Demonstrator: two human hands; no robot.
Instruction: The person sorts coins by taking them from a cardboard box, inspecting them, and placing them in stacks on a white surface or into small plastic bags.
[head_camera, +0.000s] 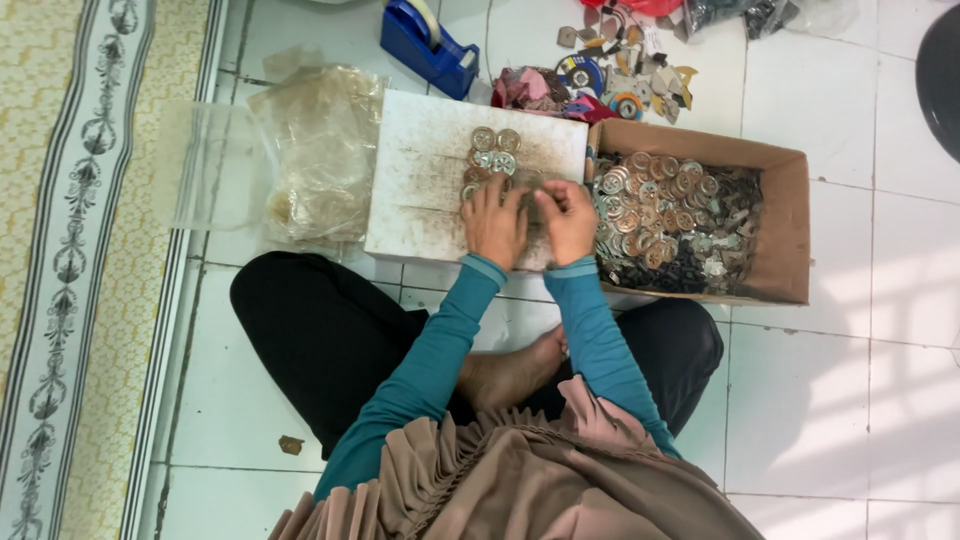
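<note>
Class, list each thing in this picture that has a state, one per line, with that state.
Cardboard box: open, part full of metal discs.
White board: flat, discs clustered on it.
Tape dispenser: upright, loaded.
Plastic bags: crumpled, lying flat.
Left hand: on the discs.
Right hand: fingers curled, pressing down.

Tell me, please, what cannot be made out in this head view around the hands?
- Whatever the left hand and right hand press on the white scuffed board: covered by fingers.
- Round silvery metal discs: too small for detail.
- Blue tape dispenser: cut by the top edge.
- Brown cardboard box contents: a jumble, pieces indistinct.
</note>
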